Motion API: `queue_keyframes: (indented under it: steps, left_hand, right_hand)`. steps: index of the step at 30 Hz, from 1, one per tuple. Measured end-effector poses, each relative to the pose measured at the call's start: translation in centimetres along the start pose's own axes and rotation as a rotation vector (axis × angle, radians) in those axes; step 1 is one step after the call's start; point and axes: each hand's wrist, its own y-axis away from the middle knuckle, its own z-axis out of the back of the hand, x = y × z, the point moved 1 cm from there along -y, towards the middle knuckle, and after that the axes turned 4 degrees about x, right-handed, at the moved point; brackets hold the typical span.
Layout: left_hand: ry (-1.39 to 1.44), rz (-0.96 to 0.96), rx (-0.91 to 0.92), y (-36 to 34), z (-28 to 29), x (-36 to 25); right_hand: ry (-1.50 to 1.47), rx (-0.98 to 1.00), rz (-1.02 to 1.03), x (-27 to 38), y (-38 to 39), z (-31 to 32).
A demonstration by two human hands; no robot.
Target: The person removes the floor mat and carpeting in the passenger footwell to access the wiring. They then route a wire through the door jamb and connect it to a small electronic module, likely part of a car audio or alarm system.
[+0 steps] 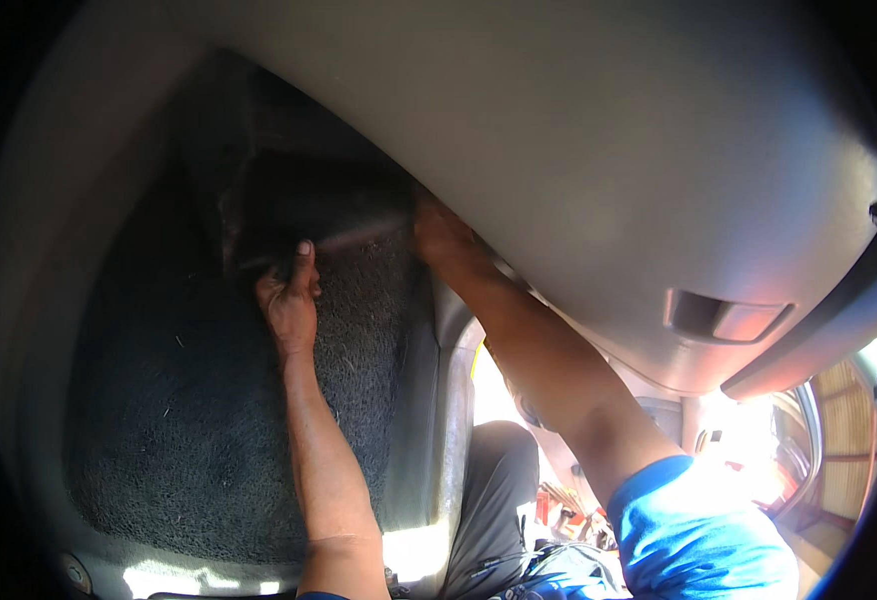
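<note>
In a vehicle's footwell, my left hand (pixel 292 300) is at the lower edge of a dark, smooth panel or flap (pixel 309 195). Its thumb points up against that edge, and the fingers curl around below it, partly hidden. My right hand (pixel 436 228) reaches in at the panel's right end, beneath the grey dashboard (pixel 599 150). Shadow and the dashboard's edge cover the fingers of this hand. Black, rough-textured floor carpet (pixel 189 430) lies beneath and around my left forearm.
A glove box latch (pixel 729 316) is set into the dashboard at the right. The pale door sill (pixel 449 410) runs along the carpet's right side. My knee in dark trousers (pixel 499 470) is beside it. Bright daylight and reddish clutter (pixel 569 510) show outside.
</note>
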Motion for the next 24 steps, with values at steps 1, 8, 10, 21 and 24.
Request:
queue_keyframes:
  steps: [1,8,10,21,24]
  left_hand:
    - [0.080,-0.015,0.002,0.0,-0.1,-0.4]
    - [0.128,0.112,-0.083,1.7,0.4,-0.9]
    - [-0.047,0.231,0.055,1.4,2.3,-1.6]
    - [-0.845,0.000,0.048,-4.7,1.9,-19.0]
    - [-1.117,-0.267,0.120,-7.6,0.2,-18.1]
  right_hand:
    - [-0.002,0.012,-0.001,-0.3,0.1,-0.3]
    - [0.033,0.110,0.120,-0.3,4.3,0.8]
    - [0.031,0.158,0.182,0.2,5.1,2.7]
    - [-0.814,0.506,0.344,15.7,2.1,9.2]
    - [-0.986,0.067,0.420,22.4,1.7,7.4]
